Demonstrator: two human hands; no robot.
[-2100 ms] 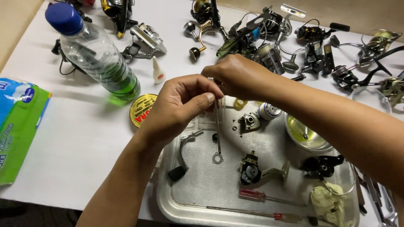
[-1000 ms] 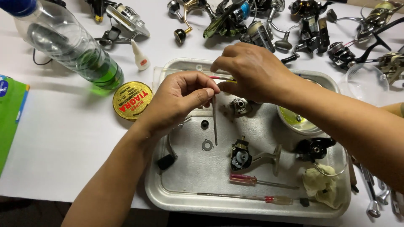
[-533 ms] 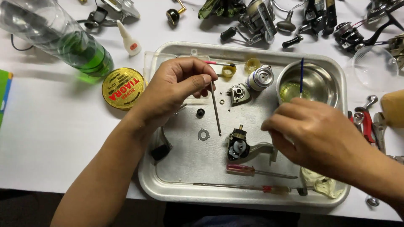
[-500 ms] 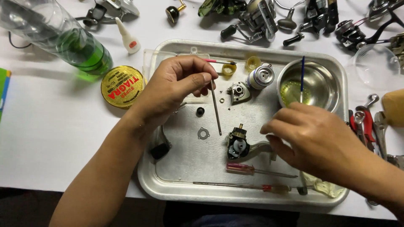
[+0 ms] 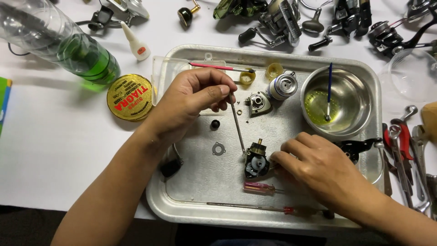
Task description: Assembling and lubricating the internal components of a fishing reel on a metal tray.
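A white table fills the frame, and on it, centre and right, lies a large rectangular silver metal tray with rounded corners. At the upper left of the frame a clear plastic bottle with green liquid lies tilted, and just below its base sits a round gold tin lid with red lettering. A heap of dark fishing reels and reel parts runs along the top edge. In the tray's upper right stands a round steel bowl of yellowish oil with a thin blue brush leaning in it.

The left hand reaches over the tray's upper left, its fingers pinched narrow round the top of a thin straight metal rod, which slants down to the small black reel body with exposed gear at the tray's centre. The right hand comes in from the lower right, curled, with its fingertips against the right side of that reel body, steadying it on the tray.

Just left of the rod lie a small black knob and a flat grey metal washer plate. Below the reel body rests a small red-handled screwdriver. Red-handled pliers and spanners lie at the right edge, off the tray.
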